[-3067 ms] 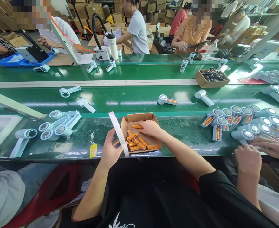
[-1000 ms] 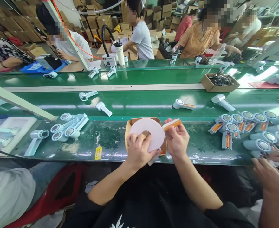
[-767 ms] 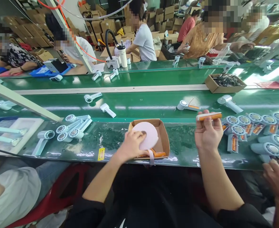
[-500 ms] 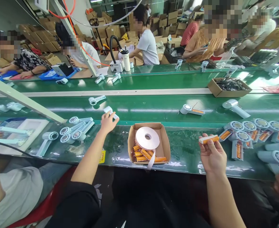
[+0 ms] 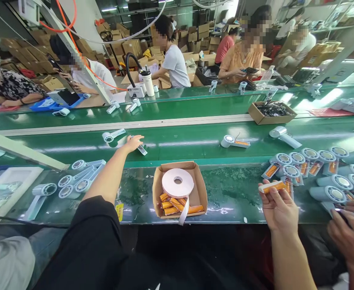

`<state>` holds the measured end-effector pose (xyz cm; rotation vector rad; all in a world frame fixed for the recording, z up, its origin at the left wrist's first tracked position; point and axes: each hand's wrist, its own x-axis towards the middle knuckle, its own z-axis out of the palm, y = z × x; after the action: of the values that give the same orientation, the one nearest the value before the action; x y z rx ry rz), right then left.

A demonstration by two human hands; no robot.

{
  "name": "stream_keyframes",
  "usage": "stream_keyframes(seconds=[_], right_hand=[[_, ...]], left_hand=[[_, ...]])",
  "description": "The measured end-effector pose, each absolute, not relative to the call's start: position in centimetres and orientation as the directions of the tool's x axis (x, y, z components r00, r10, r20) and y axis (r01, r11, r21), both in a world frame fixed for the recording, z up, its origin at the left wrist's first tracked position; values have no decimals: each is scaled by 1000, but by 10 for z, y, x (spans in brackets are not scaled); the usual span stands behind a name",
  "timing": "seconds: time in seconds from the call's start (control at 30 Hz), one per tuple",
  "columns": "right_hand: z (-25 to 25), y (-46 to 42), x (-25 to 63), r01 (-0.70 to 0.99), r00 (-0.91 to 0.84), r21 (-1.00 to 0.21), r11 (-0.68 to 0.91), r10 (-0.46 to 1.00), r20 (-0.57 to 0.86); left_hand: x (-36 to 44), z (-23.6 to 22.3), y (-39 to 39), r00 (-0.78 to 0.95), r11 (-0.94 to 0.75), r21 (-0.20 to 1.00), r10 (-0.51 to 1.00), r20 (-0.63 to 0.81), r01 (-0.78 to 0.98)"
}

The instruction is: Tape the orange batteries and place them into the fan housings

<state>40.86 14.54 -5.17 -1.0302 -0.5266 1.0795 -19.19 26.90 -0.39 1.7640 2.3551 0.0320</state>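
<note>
My left hand [image 5: 134, 143] reaches out over the green belt, its fingers closed round the head end of a pale blue handheld fan body [image 5: 142, 150]. The open handle of this fan points toward me, and the hand hides its head. In my right hand [image 5: 279, 207] is an orange cylindrical battery [image 5: 274, 187] with a white tape strip along its top, pinched between thumb and fingers. Between my arms stands a cardboard box [image 5: 203, 189] holding a roll of white tape [image 5: 168, 183] and several orange batteries [image 5: 171, 210].
Several fans with batteries in their handles [image 5: 291, 170] cluster at the right, beside a co-worker's hands [image 5: 350, 229]. More fan bodies [image 5: 82, 185] lie left of my arm. Another fan [image 5: 234, 141] rests on the belt. A box of dark parts [image 5: 272, 114] stands farther back.
My left hand has moved from above the handle onto the fan's head and closed round it. My right hand still holds the battery. The whole view has shifted slightly.
</note>
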Motion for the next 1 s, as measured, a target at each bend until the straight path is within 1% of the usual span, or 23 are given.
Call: stream_keyframes(seconds=[0.17,0.3,0.37,0.43,0.5,0.57,0.7,0.87,0.93,1.0], right_hand=[[-55,150,403,-490,399,-869,70,904,-152],[-51,163,387,-480,332,-876,50,935,-129],[-45,173,374,-457,277,-889,43,956,-96],[-37,186,358,-430,219,-901,46,974,-55],[-30,199,340,-407,148,-912,48,989,-14],[-25,210,322,-381,60,-924,39,998,17],[-26,227,293,-308,-108,-951,22,992,58],[-31,254,267,-200,-193,-976,83,974,123],[-32,268,260,-122,-232,-986,117,962,143],[-32,281,256,4,-264,-989,151,954,144]], left_hand=[[-203,6,266,-186,190,22,976,-111,982],[-176,-1,272,-102,100,-39,994,-42,994],[-145,-11,283,4,-5,-50,1000,-27,999],[-106,-23,295,148,-150,-51,988,-35,987],[-68,-35,303,291,-293,-50,956,-44,955],[-38,-43,308,400,-401,-58,916,-36,914],[-11,-47,307,543,-540,-94,840,0,836],[-13,-45,304,652,-646,-115,757,33,755],[-15,-45,304,672,-665,-113,740,31,738],[-15,-44,305,684,-679,-105,730,14,727]])
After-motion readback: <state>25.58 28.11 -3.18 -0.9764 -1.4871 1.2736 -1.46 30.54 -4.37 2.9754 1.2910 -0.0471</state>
